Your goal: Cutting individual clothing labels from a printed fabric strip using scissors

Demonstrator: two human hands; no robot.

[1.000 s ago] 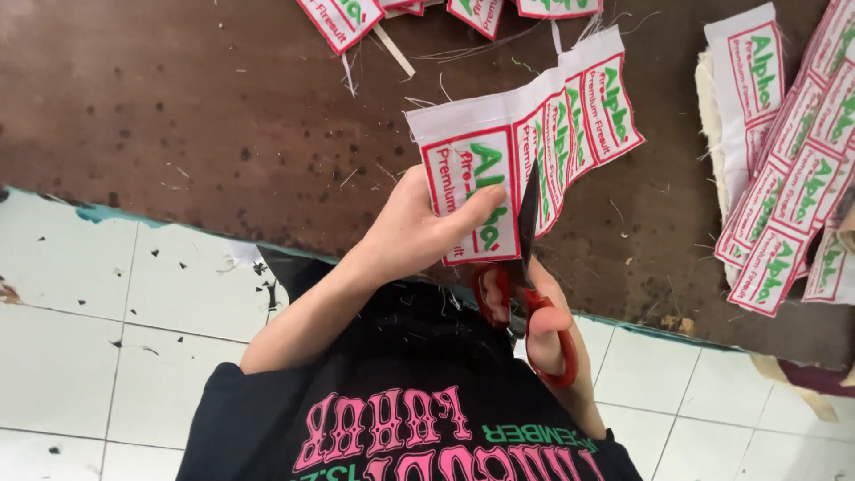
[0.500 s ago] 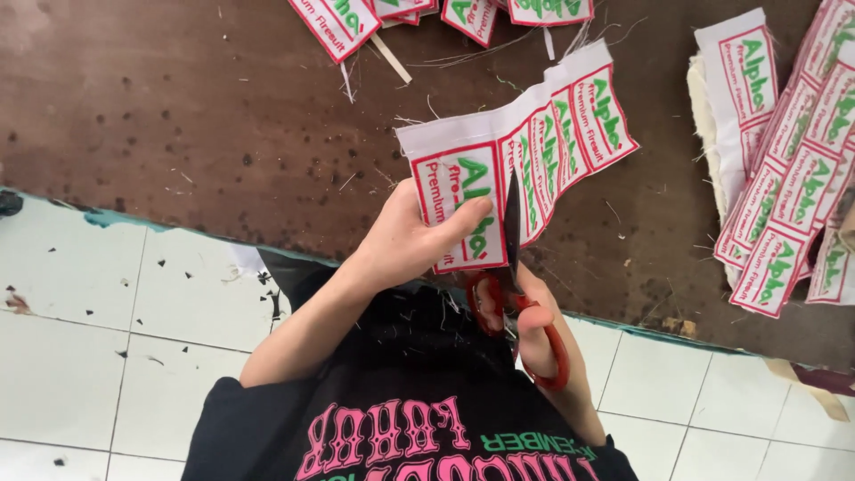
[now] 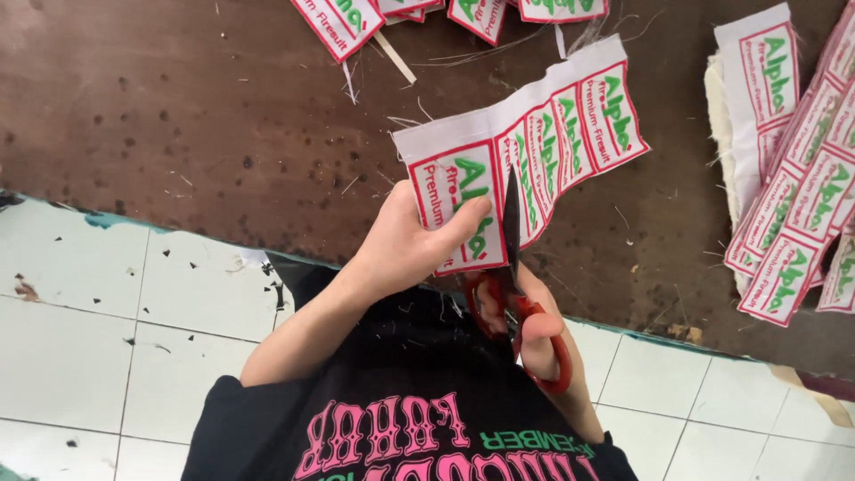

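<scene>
1. Clearly, from the head view, the cut goes best if the scissors point(image 3: 515, 294) run straight up the white gap between two labels, with the strip of labels point(image 3: 525, 151) held taut.
2. Left hand point(image 3: 405, 249) is clenched on the strip's end label, thumb pressed across its face; right hand point(image 3: 543, 334) is closed through the red handles.
3. White woven cloth, red-bordered rectangles with green lettering, frayed threads along its edges; it hangs above the brown table point(image 3: 178, 107), blades at its lower edge.
</scene>
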